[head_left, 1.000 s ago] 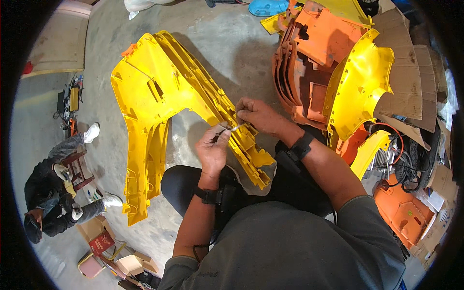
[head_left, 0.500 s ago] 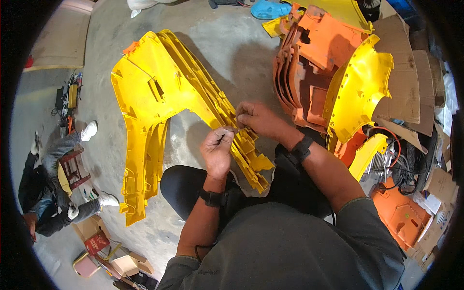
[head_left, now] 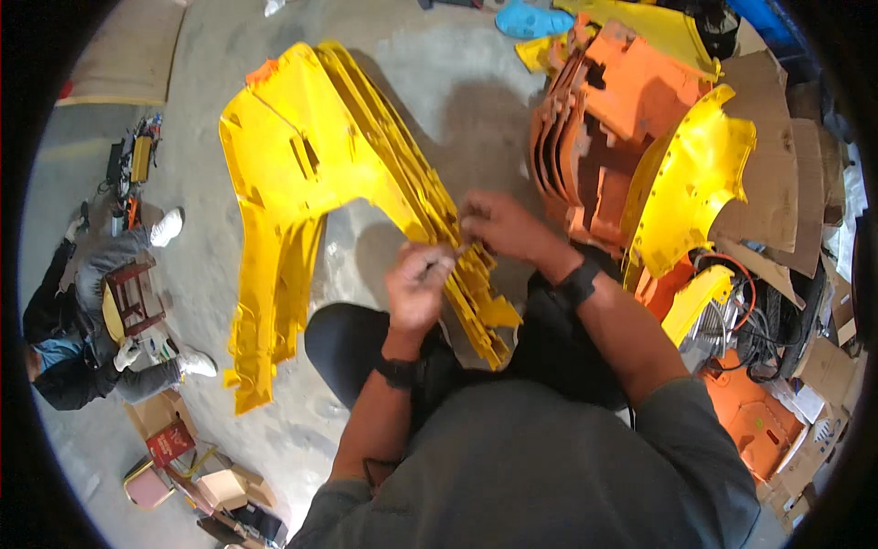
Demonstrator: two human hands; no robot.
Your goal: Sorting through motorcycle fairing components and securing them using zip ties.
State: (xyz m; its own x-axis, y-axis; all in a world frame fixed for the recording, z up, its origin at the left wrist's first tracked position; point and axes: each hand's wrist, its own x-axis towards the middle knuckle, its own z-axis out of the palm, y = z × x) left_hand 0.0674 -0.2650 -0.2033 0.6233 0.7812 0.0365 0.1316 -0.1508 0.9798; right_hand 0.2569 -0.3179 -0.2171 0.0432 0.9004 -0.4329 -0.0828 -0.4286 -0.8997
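Several large yellow plastic body panels [head_left: 338, 165] stand nested on the concrete floor, one end between my knees. A bit of orange plastic [head_left: 262, 73] shows at their far left corner. My left hand [head_left: 419, 284] is over the near part of the stack, its fingers curled and thumb pressed against them. Just right of it and a little farther off, my right hand [head_left: 505, 225] is closed in a pinch over the panel edges. The two sets of fingertips almost meet. Whatever they hold is too small to make out.
At right lie stacked orange panels [head_left: 631, 82], a curved yellow panel [head_left: 690, 174], cardboard [head_left: 754, 146] and cables [head_left: 759, 339]. A blue plastic piece [head_left: 530, 18] rests at the top. On the left, another person [head_left: 82, 302] sits by a stool [head_left: 137, 297]; open boxes [head_left: 224, 489] lie below.
The whole view has shifted slightly. My right hand's fingertips have come lower, beside the left hand's. Both hands remain closed over the panels. The seated person at left has leaned a little.
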